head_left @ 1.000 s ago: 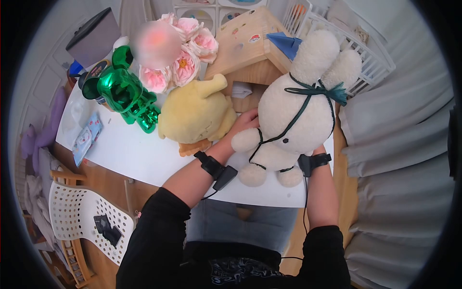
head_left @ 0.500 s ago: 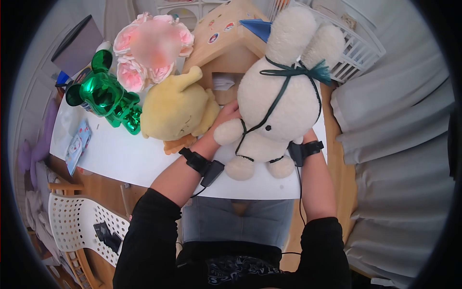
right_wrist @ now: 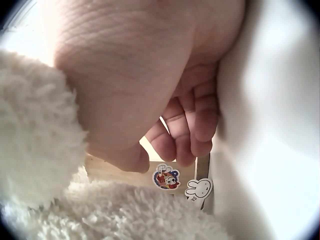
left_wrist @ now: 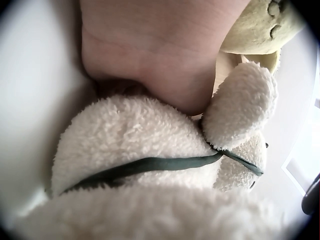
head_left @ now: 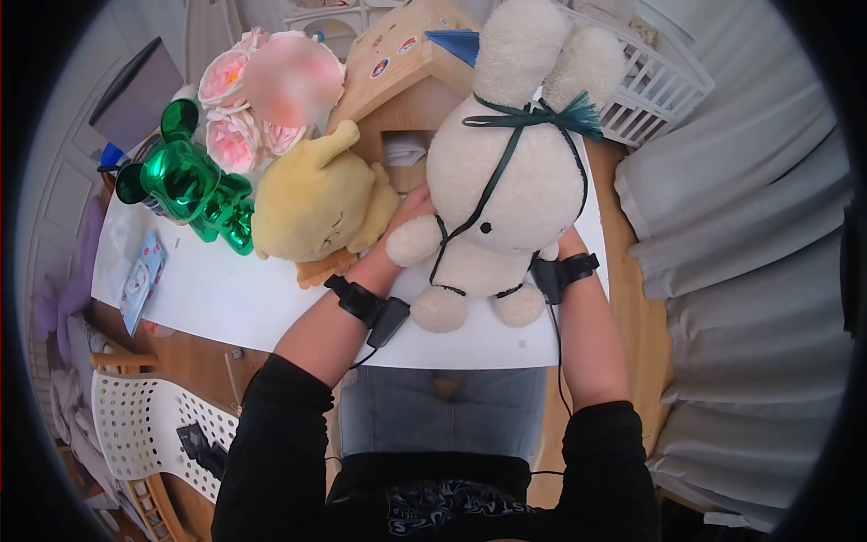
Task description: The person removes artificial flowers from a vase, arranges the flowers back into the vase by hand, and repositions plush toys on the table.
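A: What differs from half a second ago?

B: Not much. The white plush rabbit (head_left: 506, 172) sits a bit further up and left in the head view, same as the table (head_left: 226, 298) and everything on it, so mostly the camera has shifted. Both hands stay on the rabbit's sides.

A: Where's the rabbit now?

B: Upright at the near edge of the table, feet down, dark green ribbon (head_left: 533, 117) tied round its neck. Yellow plush (head_left: 316, 203) just beside it on the left, wooden toy house (head_left: 397, 81) behind it.

A: Left hand?

B: Left hand (head_left: 411, 212) presses into the rabbit's side just above its arm, forearm angled up from lower left. Left wrist view shows the palm against the fur (left_wrist: 150, 145); can't tell how the fingers lie.

A: Right hand?

B: Right hand (right_wrist: 150, 100) is behind the rabbit in the head view, only the wrist strap (head_left: 562, 271) shows. Right wrist view: palm against the fur, fingers (right_wrist: 197, 120) loosely curled behind it, not clearly gripping.

A: Other stuff?

B: Green shiny bear figure (head_left: 194, 185) and pink flowers (head_left: 230, 108) at the far left.
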`<action>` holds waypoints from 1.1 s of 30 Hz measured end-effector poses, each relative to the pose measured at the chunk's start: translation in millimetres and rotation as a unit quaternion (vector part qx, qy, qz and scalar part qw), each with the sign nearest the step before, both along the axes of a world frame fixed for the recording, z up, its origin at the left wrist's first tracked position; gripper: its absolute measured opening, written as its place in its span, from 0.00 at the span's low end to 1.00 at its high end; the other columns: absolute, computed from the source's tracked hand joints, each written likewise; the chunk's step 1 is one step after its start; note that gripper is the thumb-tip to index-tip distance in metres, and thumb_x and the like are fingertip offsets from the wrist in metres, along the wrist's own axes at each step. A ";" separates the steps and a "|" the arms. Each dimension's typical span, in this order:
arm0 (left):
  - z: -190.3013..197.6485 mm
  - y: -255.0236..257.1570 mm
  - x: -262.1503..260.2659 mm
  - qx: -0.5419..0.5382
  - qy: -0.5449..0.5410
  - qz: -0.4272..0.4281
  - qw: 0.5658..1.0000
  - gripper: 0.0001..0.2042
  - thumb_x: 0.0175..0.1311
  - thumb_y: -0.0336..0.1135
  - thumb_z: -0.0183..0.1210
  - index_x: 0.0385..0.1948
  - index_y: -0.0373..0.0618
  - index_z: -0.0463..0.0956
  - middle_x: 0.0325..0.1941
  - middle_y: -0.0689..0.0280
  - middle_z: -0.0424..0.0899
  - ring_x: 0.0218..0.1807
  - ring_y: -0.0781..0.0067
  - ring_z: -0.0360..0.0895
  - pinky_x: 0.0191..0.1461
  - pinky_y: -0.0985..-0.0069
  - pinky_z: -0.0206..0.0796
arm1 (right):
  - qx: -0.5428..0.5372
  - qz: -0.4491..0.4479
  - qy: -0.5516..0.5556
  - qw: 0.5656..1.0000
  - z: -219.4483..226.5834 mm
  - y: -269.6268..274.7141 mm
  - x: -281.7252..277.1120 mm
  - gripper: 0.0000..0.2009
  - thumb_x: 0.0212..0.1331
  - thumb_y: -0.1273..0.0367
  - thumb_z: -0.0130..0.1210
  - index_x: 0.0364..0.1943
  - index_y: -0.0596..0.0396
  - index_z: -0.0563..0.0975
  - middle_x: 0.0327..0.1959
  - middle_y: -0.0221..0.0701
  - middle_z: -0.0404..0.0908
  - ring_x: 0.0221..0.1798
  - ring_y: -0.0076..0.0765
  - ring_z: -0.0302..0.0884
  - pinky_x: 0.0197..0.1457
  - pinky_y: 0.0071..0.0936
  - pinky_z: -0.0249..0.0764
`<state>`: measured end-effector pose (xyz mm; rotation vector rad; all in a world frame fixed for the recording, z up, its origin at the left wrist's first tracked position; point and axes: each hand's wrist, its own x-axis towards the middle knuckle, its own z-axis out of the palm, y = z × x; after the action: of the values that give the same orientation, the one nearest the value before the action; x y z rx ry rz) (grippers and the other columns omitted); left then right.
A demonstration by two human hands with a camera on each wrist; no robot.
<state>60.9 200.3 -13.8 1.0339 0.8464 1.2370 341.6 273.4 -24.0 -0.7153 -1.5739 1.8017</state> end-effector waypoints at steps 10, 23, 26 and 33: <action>-0.6 -2.5 1.4 0.034 0.005 0.012 0.999 0.22 0.82 0.39 0.58 0.70 0.37 0.75 0.65 0.62 0.87 0.62 0.73 0.84 0.65 0.73 0.77 | -0.016 0.026 0.015 0.999 -7.6 2.9 3.4 0.26 0.66 0.70 0.70 0.67 0.64 0.79 0.65 0.38 0.85 0.63 0.35 0.83 0.67 0.35 0.80; 0.8 -3.2 2.1 0.019 0.001 0.011 1.000 0.23 0.83 0.42 0.58 0.71 0.38 0.75 0.66 0.62 0.86 0.64 0.72 0.84 0.67 0.72 0.76 | -0.031 0.069 0.024 0.997 -14.7 8.0 6.8 0.27 0.65 0.71 0.71 0.68 0.64 0.79 0.65 0.38 0.85 0.64 0.35 0.83 0.67 0.35 0.80; 0.6 -5.1 3.5 0.011 -0.042 0.010 0.999 0.23 0.82 0.42 0.59 0.71 0.38 0.75 0.66 0.62 0.86 0.64 0.71 0.84 0.67 0.72 0.77 | -0.037 0.076 0.027 0.996 -17.0 12.3 5.5 0.27 0.65 0.71 0.71 0.68 0.64 0.79 0.66 0.38 0.85 0.64 0.35 0.83 0.67 0.35 0.80; -3.2 -4.4 0.2 0.000 -0.015 -0.005 1.000 0.23 0.82 0.41 0.60 0.71 0.38 0.75 0.67 0.61 0.86 0.64 0.71 0.84 0.68 0.71 0.77 | -0.040 0.097 0.033 0.994 -18.9 8.3 10.0 0.27 0.64 0.71 0.71 0.68 0.63 0.79 0.66 0.38 0.85 0.64 0.35 0.83 0.67 0.35 0.80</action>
<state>61.1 195.9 -17.0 1.0152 0.8169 1.2410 351.6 281.7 -43.0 -0.5500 -1.5804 2.0173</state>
